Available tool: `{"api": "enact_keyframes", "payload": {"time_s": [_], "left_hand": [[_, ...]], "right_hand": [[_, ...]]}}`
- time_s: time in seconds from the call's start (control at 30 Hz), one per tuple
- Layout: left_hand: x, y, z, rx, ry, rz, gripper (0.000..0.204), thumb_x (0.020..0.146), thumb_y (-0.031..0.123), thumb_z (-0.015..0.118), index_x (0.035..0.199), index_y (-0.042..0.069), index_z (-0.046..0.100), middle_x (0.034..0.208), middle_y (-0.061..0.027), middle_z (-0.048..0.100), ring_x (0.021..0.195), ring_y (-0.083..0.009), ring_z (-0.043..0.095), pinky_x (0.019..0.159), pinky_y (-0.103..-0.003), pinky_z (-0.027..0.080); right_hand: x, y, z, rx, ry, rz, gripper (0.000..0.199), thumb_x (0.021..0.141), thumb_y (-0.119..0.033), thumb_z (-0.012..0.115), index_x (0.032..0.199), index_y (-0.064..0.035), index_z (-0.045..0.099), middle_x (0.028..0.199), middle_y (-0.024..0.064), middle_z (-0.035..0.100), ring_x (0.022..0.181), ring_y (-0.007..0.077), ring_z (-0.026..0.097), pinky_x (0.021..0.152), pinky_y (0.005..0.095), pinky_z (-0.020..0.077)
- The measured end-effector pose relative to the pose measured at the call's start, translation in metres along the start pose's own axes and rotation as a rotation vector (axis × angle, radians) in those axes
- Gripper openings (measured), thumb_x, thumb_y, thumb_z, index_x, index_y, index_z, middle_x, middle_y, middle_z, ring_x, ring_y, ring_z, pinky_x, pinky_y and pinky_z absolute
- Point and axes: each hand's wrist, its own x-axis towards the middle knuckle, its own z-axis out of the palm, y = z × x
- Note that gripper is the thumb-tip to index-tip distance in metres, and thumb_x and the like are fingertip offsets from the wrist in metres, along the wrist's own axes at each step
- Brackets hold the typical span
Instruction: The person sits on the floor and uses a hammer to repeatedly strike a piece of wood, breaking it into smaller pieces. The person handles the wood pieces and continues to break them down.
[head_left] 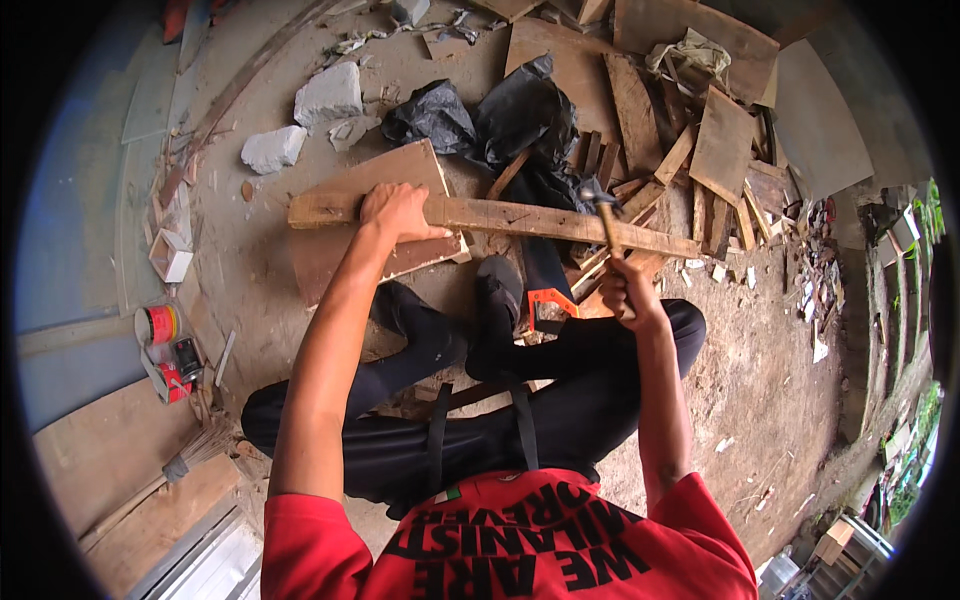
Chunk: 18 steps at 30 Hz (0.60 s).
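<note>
A long wooden plank (pixel 520 217) lies crosswise in front of me, its left part over a flat brown board (pixel 345 168). My left hand (pixel 402 212) is closed over the plank near its left end and presses it down. In my right hand (pixel 631 289) is a hammer (pixel 608 226), gripped by its wooden handle. The hammer's head is up over the plank's right half; whether it touches the wood I cannot tell. An orange tool handle (pixel 548 300) sits between my shoes and my right knee, the rest of that tool partly hidden.
Scrap wood (pixel 722 145) is heaped at the far right, beside black plastic sheeting (pixel 525 105). Pale concrete chunks (pixel 328 95) lie at the far left. Red tins (pixel 160 325) and a broom (pixel 195 450) are at my left. White chips litter the dirt floor (pixel 745 390) on the right.
</note>
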Motion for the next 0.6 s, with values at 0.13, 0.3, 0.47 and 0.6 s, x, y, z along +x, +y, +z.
{"api": "enact_keyframes", "payload": {"time_s": [0.13, 0.3, 0.47, 0.6], "left_hand": [[-0.001, -0.009, 0.008, 0.018, 0.0, -0.005, 0.084, 0.06, 0.07, 0.074, 0.108, 0.002, 0.069, 0.099, -0.0217, 0.071, 0.096, -0.0358, 0.068, 0.087, -0.045, 0.053], [0.001, -0.005, 0.004, 0.037, 0.002, 0.001, 0.084, 0.06, 0.07, 0.075, 0.108, 0.002, 0.069, 0.099, -0.021, 0.071, 0.096, -0.0356, 0.068, 0.087, -0.044, 0.053], [-0.002, -0.009, 0.006, 0.019, 0.004, 0.0, 0.083, 0.06, 0.07, 0.075, 0.108, 0.003, 0.069, 0.098, -0.0215, 0.071, 0.096, -0.0358, 0.068, 0.087, -0.044, 0.053], [-0.001, -0.008, 0.004, 0.035, 0.012, 0.008, 0.08, 0.06, 0.07, 0.075, 0.105, 0.003, 0.07, 0.098, -0.0203, 0.071, 0.094, -0.0348, 0.069, 0.086, -0.043, 0.054]], "right_hand": [[-0.045, -0.012, 0.047, -0.338, -0.251, 0.155, 0.023, 0.102, -0.033, 0.052, 0.096, -0.011, 0.049, 0.061, -0.0061, 0.032, 0.045, 0.005, 0.029, 0.037, 0.021, 0.0236], [-0.019, -0.027, 0.034, -0.159, -0.086, -0.001, 0.022, 0.103, -0.033, 0.05, 0.09, -0.0146, 0.047, 0.06, -0.008, 0.033, 0.044, 0.0037, 0.029, 0.035, 0.022, 0.0228], [-0.036, -0.005, 0.043, -0.329, -0.173, 0.186, 0.02, 0.103, -0.032, 0.05, 0.096, -0.0129, 0.049, 0.06, -0.0079, 0.03, 0.046, 0.0047, 0.03, 0.038, 0.02, 0.0234], [-0.039, 0.006, 0.024, -0.16, -0.124, 0.052, 0.022, 0.103, -0.033, 0.048, 0.091, -0.0139, 0.046, 0.06, -0.0073, 0.03, 0.045, 0.0053, 0.029, 0.038, 0.0209, 0.0231]]}}
